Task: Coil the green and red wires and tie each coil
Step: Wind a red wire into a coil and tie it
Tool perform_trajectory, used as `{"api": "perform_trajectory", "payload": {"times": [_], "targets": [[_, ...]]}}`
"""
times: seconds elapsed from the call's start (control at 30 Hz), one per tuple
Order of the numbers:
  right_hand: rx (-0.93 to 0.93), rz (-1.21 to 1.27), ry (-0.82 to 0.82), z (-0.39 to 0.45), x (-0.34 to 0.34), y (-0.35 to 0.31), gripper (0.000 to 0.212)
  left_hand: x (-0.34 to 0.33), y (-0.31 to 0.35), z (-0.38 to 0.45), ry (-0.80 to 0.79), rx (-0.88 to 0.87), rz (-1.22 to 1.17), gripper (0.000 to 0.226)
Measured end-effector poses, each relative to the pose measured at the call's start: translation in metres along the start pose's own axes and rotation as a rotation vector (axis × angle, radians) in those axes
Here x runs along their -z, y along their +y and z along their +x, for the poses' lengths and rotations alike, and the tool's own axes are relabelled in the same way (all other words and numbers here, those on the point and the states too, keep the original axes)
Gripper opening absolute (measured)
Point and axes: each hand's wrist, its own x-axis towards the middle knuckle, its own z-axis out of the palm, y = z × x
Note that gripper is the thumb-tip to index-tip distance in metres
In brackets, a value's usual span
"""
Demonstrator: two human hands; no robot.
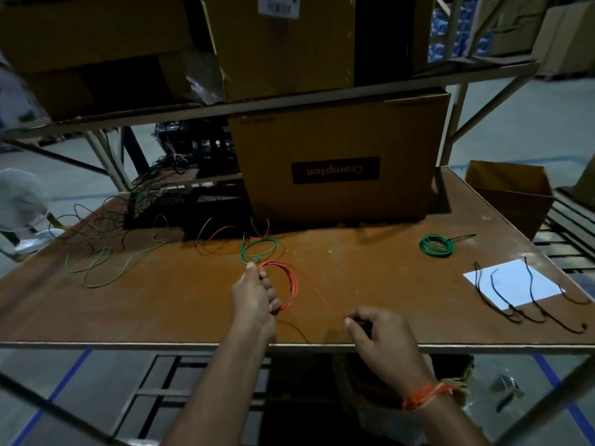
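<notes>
Head view: the left hand [256, 296] is closed around one side of a red coil [288, 284], loops bunched in the fist, a loose red tail trailing right across the surface [370, 278]. The right hand [386, 338] hovers near the front edge, thumb and forefinger pinched together; whether they hold a thin strand, I cannot tell. A tied green coil [436, 245] lies well apart to the right, near black ties [528, 294] spread over a white sheet [515, 281]. Loose green wire [259, 247] loops just beyond the left hand. The wire looks light and springy, so loops would likely fan open if released; gripping where they cross seems safest for tying.
</notes>
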Motion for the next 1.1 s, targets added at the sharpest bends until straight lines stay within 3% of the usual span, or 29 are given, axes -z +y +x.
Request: {"api": "perform_trajectory", "payload": {"times": [0.1, 0.2, 0.47, 0.6, 0.83, 1.1], "targets": [[0.108, -0.072, -0.212, -0.002, 0.0, -0.008, 0.018, -0.002, 0.007, 0.006, 0.001, -0.053, 0.006, 0.039], [0.244, -0.122, -0.292, -0.004, 0.0, -0.022, 0.023, -0.005, 0.007, 0.011, -0.036, -0.106, 0.023, 0.038], [0.445, -0.035, -0.097, 0.009, 0.008, -0.067, 0.013, -0.001, 0.007, 0.005, -0.359, -0.295, 0.327, 0.039], [0.414, 0.013, -0.025, 0.026, 0.009, -0.081, 0.004, 0.007, 0.008, -0.002, -0.525, -0.31, 0.409, 0.04], [0.319, 0.144, -0.12, 0.049, 0.023, -0.087, 0.007, 0.024, 0.015, 0.009, -0.545, -0.338, 0.551, 0.039], [0.234, 0.167, 0.054, 0.069, -0.007, -0.075, 0.006, 0.027, 0.026, 0.01, -0.738, -0.217, 0.479, 0.043]]}}
